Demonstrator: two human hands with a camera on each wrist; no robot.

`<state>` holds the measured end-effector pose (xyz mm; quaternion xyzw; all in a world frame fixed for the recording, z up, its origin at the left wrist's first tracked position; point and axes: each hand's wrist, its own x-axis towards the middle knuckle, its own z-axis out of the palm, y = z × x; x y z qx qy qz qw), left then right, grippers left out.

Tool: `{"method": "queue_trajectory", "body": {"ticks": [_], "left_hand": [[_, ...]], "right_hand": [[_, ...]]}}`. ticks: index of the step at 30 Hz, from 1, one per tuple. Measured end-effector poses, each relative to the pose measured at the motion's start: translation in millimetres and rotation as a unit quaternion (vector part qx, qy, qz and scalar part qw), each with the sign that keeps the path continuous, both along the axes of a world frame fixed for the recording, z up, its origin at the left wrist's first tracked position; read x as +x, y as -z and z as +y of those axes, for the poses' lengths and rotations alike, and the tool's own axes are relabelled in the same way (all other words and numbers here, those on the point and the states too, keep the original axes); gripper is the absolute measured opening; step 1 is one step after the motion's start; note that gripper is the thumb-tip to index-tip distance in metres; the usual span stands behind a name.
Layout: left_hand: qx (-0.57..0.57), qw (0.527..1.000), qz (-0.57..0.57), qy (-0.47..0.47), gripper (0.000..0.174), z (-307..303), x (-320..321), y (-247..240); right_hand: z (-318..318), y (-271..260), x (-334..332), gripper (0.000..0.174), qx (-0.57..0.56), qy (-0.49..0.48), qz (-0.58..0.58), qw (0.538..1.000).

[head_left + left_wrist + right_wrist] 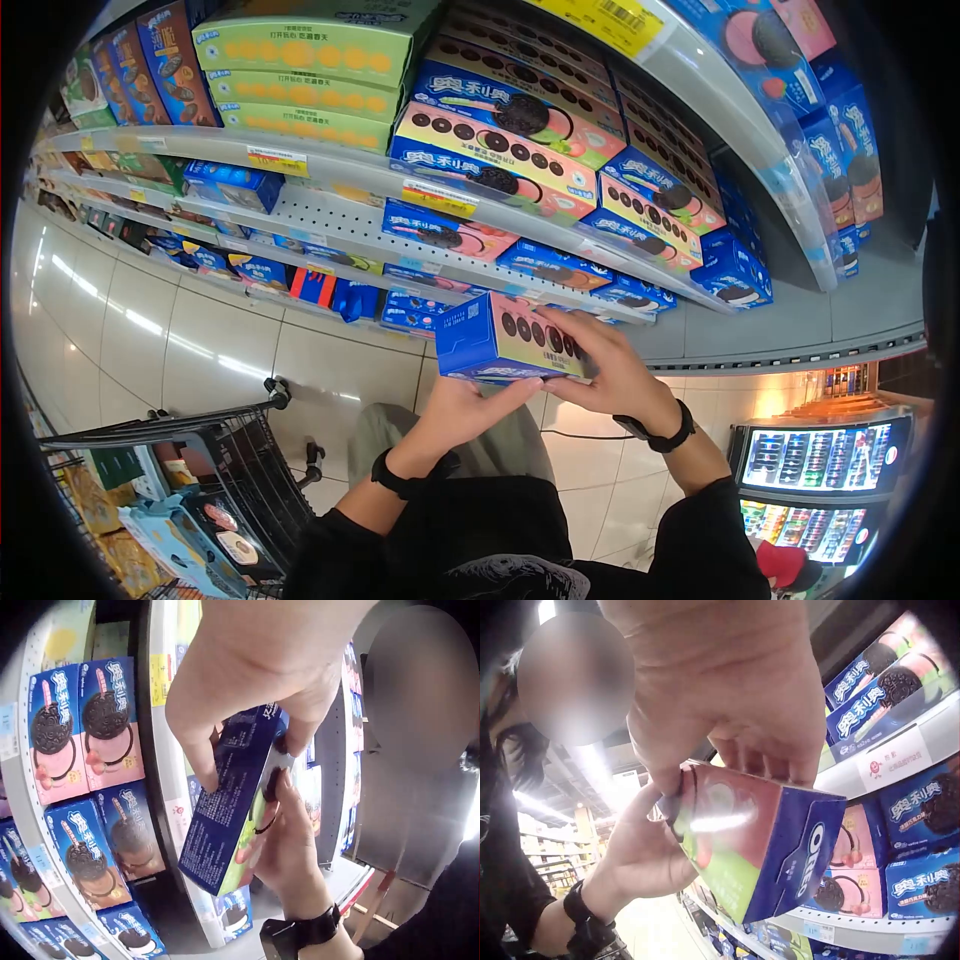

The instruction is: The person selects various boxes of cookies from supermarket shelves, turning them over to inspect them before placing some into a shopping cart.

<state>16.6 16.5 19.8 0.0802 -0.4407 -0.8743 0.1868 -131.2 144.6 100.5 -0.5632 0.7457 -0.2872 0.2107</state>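
Both hands hold a blue Oreo cookie box (476, 337) in front of the body, in the head view. Its long side has a row of dark cookies on pale yellow. The left hand (468, 412) grips the near left part, with its thumb along the lower edge. At the other end, the right hand (612, 378) has its fingers over the top and its thumb below, close to the left thumb. In the left wrist view the box (229, 806) shows a blue side with small white print. A blue end marked OREO on the box (802, 855) faces the right wrist camera.
Shelves of cookie boxes (510, 120) rise right beyond the hands, with yellow price tags (440, 200) on their edges. A black shopping cart (225, 480) with packages stands at the left. At the right is a lit drinks display (825, 457). Pale floor tiles (150, 320) lie below.
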Motion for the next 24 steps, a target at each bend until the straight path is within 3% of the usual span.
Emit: {"method": "queue_trajectory", "body": {"ticks": [3, 6, 10, 12, 14, 16, 18, 24], "left_hand": [[0.037, 0.999, -0.01, 0.007, 0.041, -3.0, 3.9, 3.5], [0.038, 0.999, -0.034, 0.003, 0.039, -10.5, 12.3, 8.3], [0.028, 0.996, -0.08, -0.019, 0.039, -16.0, 24.9, 35.5], [0.024, 0.993, -0.114, 0.009, 0.039, -16.4, 30.1, 44.0], [0.098, 0.983, -0.156, -0.011, 0.037, -18.1, 31.5, 37.7], [0.071, 0.985, -0.15, -0.05, 0.033, -16.5, 29.2, 24.0], [0.027, 0.99, -0.13, -0.035, 0.033, -15.7, 35.9, 34.4], [-0.044, 0.988, -0.14, -0.04, 0.028, -26.2, 45.8, -19.0]], "right_hand": [[-5.0, -1.5, 2.2, 0.073, 0.015, 0.005, -0.026, 1.0], [-16.4, -7.4, 3.3, 0.07, -0.027, -0.021, 0.018, 0.999], [-40.5, -39.7, 11.3, 0.055, -0.204, -0.128, 0.07, 0.968], [-55.5, -56.9, 40.7, 0.029, -0.346, -0.075, 0.04, 0.934], [-56.4, -75.0, 63.3, 0.026, -0.416, -0.059, 0.03, 0.907], [-50.2, -95.3, 77.0, 0.022, -0.457, -0.054, 0.03, 0.887], [-41.0, -120.1, 86.1, 0.019, -0.475, -0.048, 0.031, 0.878], [-22.7, -214.9, 121.3, 0.009, -0.446, -0.014, 0.041, 0.894]]}}
